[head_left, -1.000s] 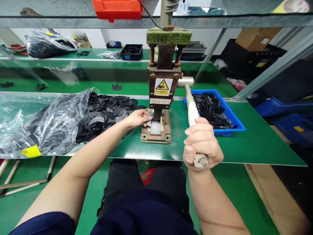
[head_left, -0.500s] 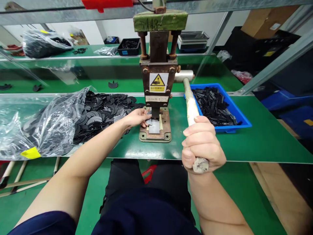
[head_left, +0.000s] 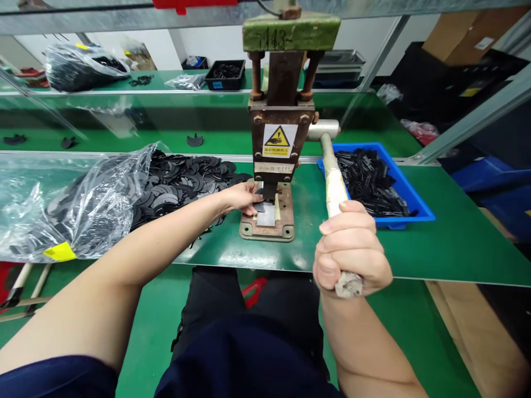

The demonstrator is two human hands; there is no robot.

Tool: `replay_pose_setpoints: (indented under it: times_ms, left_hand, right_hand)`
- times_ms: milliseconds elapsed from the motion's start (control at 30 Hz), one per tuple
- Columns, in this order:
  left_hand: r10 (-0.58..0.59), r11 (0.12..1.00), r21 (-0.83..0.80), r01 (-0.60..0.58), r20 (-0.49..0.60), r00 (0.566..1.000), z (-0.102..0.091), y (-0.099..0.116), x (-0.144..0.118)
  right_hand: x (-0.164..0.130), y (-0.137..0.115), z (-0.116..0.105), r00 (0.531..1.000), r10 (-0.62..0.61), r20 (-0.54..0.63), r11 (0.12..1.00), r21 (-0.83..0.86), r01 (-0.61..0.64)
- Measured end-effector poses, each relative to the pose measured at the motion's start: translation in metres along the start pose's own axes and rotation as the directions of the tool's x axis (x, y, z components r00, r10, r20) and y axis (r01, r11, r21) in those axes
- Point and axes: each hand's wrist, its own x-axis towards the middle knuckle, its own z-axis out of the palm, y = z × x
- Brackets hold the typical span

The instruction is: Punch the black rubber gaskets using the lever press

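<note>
A rusty hand press with a yellow warning label stands on the green bench. My left hand holds a thin black flat piece on the press base, right under the punch. My right hand is closed around the end of the long pale lever handle, which slopes down from the press toward me.
A heap of black crescent-shaped parts spills from a clear plastic bag left of the press. A blue tray holding black cut pieces sits to the right. Behind, a second green bench carries bags and a black tray.
The view shifted slightly. My left hand has pushed the black piece a little further under the punch. My right hand keeps its grip on the lever, at about the same angle.
</note>
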Motion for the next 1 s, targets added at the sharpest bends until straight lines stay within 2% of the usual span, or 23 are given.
replay_pose_setpoints:
  times_ms: [100, 167, 233, 300, 367, 433, 500, 567, 633, 700, 867, 1000]
  left_hand:
    - [0.048, 0.999, -0.012, -0.048, -0.029, 0.998, 0.006, 0.001, -0.011]
    - [0.143, 0.988, -0.060, -0.142, 0.017, 0.990, 0.000, 0.003, -0.022]
    - [0.266, 0.960, -0.108, -0.258, 0.066, 0.962, -0.018, 0.004, -0.034]
    - [0.368, 0.927, -0.071, -0.367, 0.002, 0.930, -0.049, 0.004, -0.045]
    - [0.431, 0.902, 0.108, -0.418, -0.149, 0.890, -0.086, -0.001, -0.056]
    - [0.479, 0.852, 0.365, -0.375, -0.253, 0.841, -0.120, -0.012, -0.067]
    - [0.507, 0.749, 0.598, -0.285, -0.241, 0.828, -0.144, -0.026, -0.076]
    - [0.511, 0.609, 0.759, -0.231, -0.152, 0.846, -0.155, -0.041, -0.081]
    - [0.503, 0.472, 0.856, -0.208, -0.068, 0.861, -0.154, -0.053, -0.080]
    - [0.502, 0.383, 0.907, -0.176, -0.045, 0.863, -0.145, -0.062, -0.074]
    - [0.535, 0.303, 0.951, -0.062, -0.116, 0.837, -0.113, -0.066, -0.048]
    - [0.517, 0.229, 0.973, -0.028, -0.097, 0.851, -0.102, -0.058, -0.034]
  right_hand:
    - [0.002, 0.000, -0.001, 0.997, -0.078, 0.001, 0.988, 0.134, 0.077]
    - [0.004, 0.000, -0.001, 0.997, -0.080, 0.006, 0.987, 0.141, 0.078]
    - [0.005, 0.001, -0.001, 0.996, -0.089, -0.001, 0.986, 0.143, 0.089]
    - [0.005, 0.002, 0.001, 0.996, -0.089, -0.017, 0.985, 0.148, 0.091]
    - [0.004, 0.004, 0.004, 0.995, -0.087, -0.057, 0.984, 0.153, 0.095]
    - [0.003, 0.005, 0.007, 0.992, -0.082, -0.093, 0.983, 0.154, 0.096]
    - [0.001, 0.006, 0.009, 0.991, -0.070, -0.114, 0.985, 0.147, 0.087]
    - [0.000, 0.007, 0.011, 0.990, -0.056, -0.130, 0.987, 0.142, 0.075]
    - [0.000, 0.008, 0.012, 0.986, -0.062, -0.154, 0.987, 0.140, 0.084]
    - [-0.001, 0.008, 0.012, 0.984, -0.075, -0.159, 0.986, 0.138, 0.097]
    - [0.001, 0.008, 0.011, 0.988, -0.062, -0.141, 0.990, 0.120, 0.079]
    - [0.003, 0.008, 0.009, 0.992, -0.064, -0.106, 0.990, 0.117, 0.077]
